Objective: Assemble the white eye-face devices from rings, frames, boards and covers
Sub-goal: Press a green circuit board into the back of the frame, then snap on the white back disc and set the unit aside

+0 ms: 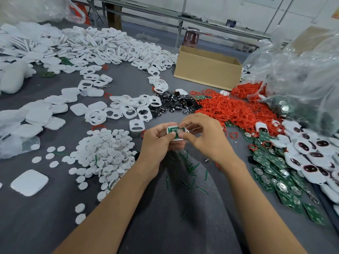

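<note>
Both hands hold one small device point(176, 132) above the grey table, a white frame with a green circuit board seated in it. My left hand point(157, 143) grips its left side, thumb on the board. My right hand point(203, 136) pinches its right side with curled fingers. White frames point(128, 109) lie just beyond the hands, red rings point(236, 110) in a heap to the right, green boards point(275, 173) at the right, white covers point(36, 114) at the left. Finished eye-face devices point(311, 154) are piled at the far right.
White round discs point(108, 153) heap left of my left arm. Black oval parts point(174, 103) lie behind the hands. A cardboard box point(207, 70) stands at the back, clear plastic bags point(297, 70) to its right. Green snapped strips point(190, 169) scatter under my wrists.
</note>
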